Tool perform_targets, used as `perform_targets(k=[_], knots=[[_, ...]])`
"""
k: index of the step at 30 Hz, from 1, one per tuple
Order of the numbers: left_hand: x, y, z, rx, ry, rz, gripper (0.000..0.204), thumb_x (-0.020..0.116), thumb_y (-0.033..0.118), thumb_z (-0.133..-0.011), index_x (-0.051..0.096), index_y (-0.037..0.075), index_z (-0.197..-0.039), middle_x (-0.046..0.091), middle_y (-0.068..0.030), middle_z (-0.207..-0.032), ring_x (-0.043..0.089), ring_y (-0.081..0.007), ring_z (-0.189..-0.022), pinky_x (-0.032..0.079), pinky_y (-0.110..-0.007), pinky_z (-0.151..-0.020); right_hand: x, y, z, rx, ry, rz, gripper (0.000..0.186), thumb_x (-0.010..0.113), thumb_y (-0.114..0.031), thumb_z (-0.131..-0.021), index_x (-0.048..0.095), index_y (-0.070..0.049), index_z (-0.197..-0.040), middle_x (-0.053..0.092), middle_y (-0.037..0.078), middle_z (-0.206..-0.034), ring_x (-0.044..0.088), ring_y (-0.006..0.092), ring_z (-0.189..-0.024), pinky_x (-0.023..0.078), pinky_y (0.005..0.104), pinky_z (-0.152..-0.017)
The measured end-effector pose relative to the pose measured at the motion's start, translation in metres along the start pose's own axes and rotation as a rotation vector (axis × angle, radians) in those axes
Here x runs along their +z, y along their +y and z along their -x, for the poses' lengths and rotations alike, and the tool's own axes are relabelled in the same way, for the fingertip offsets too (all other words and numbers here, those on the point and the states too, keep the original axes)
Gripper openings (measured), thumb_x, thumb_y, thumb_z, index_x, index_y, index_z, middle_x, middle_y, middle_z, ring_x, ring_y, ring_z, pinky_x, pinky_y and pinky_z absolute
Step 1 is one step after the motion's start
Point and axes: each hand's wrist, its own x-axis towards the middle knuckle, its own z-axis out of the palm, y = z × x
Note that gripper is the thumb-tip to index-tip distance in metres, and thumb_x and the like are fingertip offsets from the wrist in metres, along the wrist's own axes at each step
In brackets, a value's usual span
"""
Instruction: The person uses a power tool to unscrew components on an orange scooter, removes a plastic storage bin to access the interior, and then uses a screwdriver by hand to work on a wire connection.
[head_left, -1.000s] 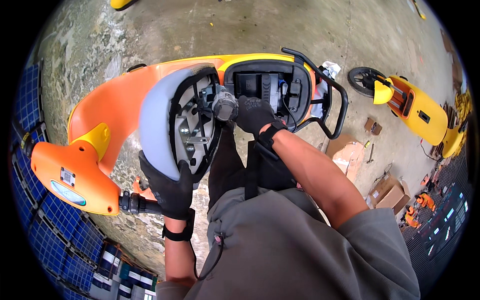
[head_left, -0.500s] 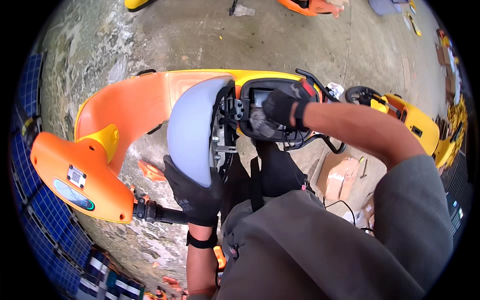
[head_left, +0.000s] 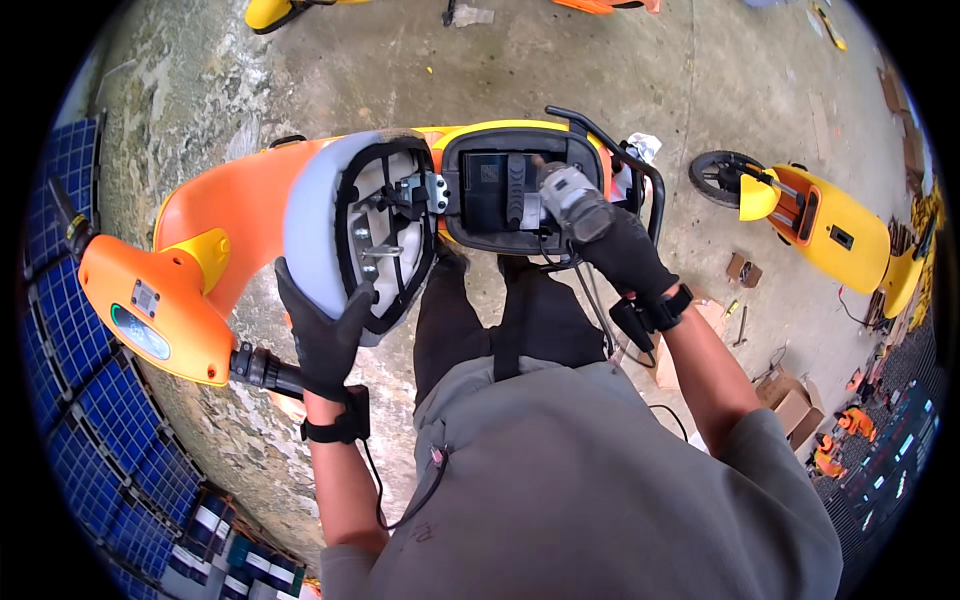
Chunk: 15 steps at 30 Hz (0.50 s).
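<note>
Left hand (head_left: 325, 335): black-gloved, thumb and fingers pinching the rim of a rounded, pale-grey padded seat (head_left: 312, 225), tipped up; a loosened pinch could drop it. Right hand (head_left: 628, 255): black-gloved, curled round a grey-bodied power tool (head_left: 577, 203), above a black-lined oval compartment (head_left: 500, 240); a slip, I judge, could knock the dark rectangular block (head_left: 485, 200) inside.

A second ago, the grey, cylindrical-bodied power tool (head_left: 577, 203) was at the dark metal hinge bracket (head_left: 437, 193) near mid-frame; half a second ago it blurred over the black-rimmed, rounded compartment (head_left: 500, 242). Now it is right of centre, above the compartment's right part, the black-gloved right hand (head_left: 630, 258) having shifted toward the lower right. The pale grey, rounded seat (head_left: 312, 225) shows more underside than half a second ago.
</note>
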Motion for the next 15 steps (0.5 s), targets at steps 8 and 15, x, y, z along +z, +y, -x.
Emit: perform_targets(k=[8, 15], knots=[[0.024, 0.017, 0.017, 0.078, -0.006, -0.174, 0.115, 0.083, 0.034, -0.075, 0.011, -0.014, -0.15, 0.023, -0.0336, -0.153, 0.027, -0.0416, -0.143, 0.025, -0.046, -0.117, -0.045, 0.033, 0.127, 0.04, 0.377, -0.036, 0.043, 0.072, -0.024, -0.085, 0.061, -0.003, -0.121, 0.067, 0.016, -0.116, 0.065, 0.0344, -0.107, 0.05, 0.0404, -0.092], [0.058, 0.035, 0.032, 0.382, 0.133, -0.479, 0.108, 0.081, 0.037, -0.076, 0.017, -0.014, -0.148, 0.026, -0.0391, -0.149, 0.026, -0.0533, -0.14, 0.025, -0.055, -0.116, -0.03, 0.049, 0.222, 0.269, 0.528, 0.002, 0.036, 0.073, -0.023, -0.084, 0.064, -0.001, -0.112, 0.068, 0.016, -0.1, 0.066, 0.0313, -0.093, 0.051, 0.0399, -0.084]])
